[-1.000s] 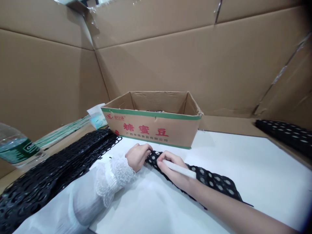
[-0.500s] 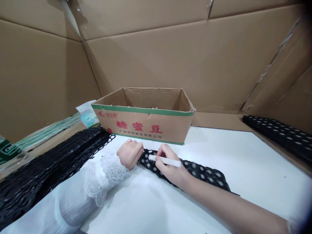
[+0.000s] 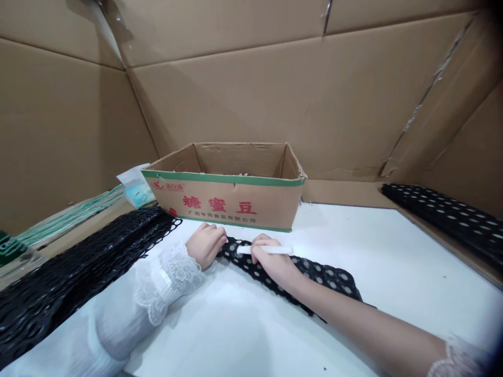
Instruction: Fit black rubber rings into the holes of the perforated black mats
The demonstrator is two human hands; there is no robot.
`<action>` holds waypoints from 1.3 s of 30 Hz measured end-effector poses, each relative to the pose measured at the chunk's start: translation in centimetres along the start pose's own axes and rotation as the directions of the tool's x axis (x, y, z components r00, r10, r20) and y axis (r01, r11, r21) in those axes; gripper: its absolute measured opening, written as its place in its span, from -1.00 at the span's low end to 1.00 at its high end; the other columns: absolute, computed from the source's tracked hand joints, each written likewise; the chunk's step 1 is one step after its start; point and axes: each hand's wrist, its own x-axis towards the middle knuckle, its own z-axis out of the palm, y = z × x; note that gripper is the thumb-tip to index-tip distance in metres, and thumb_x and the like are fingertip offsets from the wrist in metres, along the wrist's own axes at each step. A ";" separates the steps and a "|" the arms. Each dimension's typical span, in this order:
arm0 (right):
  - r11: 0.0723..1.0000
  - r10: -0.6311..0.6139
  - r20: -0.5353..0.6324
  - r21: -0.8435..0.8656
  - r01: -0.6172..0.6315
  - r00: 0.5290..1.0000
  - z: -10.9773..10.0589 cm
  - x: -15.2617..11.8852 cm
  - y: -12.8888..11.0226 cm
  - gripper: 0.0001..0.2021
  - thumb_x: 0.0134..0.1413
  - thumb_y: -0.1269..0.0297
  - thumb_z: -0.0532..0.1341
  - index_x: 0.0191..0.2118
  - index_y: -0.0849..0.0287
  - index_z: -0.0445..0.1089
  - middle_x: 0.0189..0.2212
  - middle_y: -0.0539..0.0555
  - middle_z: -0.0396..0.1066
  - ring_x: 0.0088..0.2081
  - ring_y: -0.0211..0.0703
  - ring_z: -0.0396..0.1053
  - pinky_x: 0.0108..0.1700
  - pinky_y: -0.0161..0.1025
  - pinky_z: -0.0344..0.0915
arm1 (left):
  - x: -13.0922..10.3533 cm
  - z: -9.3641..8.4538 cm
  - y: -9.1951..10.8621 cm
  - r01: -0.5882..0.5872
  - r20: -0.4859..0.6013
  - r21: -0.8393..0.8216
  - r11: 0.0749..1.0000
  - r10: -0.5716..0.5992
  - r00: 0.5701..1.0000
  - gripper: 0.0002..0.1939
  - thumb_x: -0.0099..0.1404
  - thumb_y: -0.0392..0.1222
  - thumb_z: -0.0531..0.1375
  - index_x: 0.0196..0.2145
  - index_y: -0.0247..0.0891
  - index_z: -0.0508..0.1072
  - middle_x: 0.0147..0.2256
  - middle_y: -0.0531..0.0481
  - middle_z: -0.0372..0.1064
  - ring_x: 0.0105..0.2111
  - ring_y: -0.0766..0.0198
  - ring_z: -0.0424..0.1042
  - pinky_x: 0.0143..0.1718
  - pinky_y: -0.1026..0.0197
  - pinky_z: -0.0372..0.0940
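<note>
A black strip with rows of round holes [image 3: 326, 276] lies slantwise on the white board. My left hand [image 3: 206, 245] is closed on the strip's left end, its fingertips hidden beneath the curled fingers. Pinched in my right hand [image 3: 274, 260] is a white pen-like tool [image 3: 281, 250]. Its left tip rests at the strip's holes, a short way right of my left hand. My right wrist lies across the strip, hiding part of it.
An open cardboard box [image 3: 236, 201] stands behind my hands. Black perforated sheets [image 3: 78, 272] are heaped at left, and more [image 3: 444, 212] lie at right. A tissue pack [image 3: 137, 187], green-and-white strips [image 3: 78, 212] and a bottle [image 3: 11, 248] sit left. Cardboard walls surround the board.
The view has shifted slightly. The white tool has turned closer to level in my right hand. The strip's lower edge now spreads out further below my right wrist. My left hand keeps its hold.
</note>
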 end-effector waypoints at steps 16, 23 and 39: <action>0.984 0.093 -0.003 0.155 -0.091 0.996 -0.6 0.3 0.0 -0.71 -0.11 0.35 0.00 -0.77 0.21 0.17 -0.44 -0.01 0.24 -0.38 -0.25 0.21 -0.25 -0.29 0.07 | 0.1 0.3 -0.9 0.061 0.079 -0.220 0.974 -0.045 0.996 -0.68 0.32 -0.16 -0.23 -0.47 -0.26 0.20 -0.50 0.02 0.23 -0.45 0.28 0.23 -0.28 0.16 0.09; 0.993 0.058 0.038 0.097 -0.062 0.998 -0.5 0.1 0.0 -0.71 -0.08 0.38 0.00 -0.73 0.21 0.24 -0.37 0.01 0.23 -0.30 -0.23 0.23 -0.12 -0.29 0.05 | 0.1 0.4 -0.6 0.095 0.064 -0.265 0.960 -0.081 0.995 -0.67 0.31 -0.12 -0.23 -0.51 -0.24 0.16 -0.59 0.06 0.19 -0.52 0.28 0.21 -0.37 0.21 0.12; 0.950 0.081 -0.034 0.306 -0.067 0.996 -0.3 0.1 0.4 -0.69 -0.07 0.33 -0.04 -0.75 0.19 0.11 -0.58 -0.02 0.14 -0.39 -0.23 0.16 -0.26 -0.28 0.06 | 0.3 -0.3 -0.1 0.122 0.020 -0.266 0.956 -0.121 0.992 -0.68 0.31 -0.12 -0.22 -0.52 -0.23 0.15 -0.59 0.07 0.17 -0.52 0.27 0.19 -0.35 0.19 0.11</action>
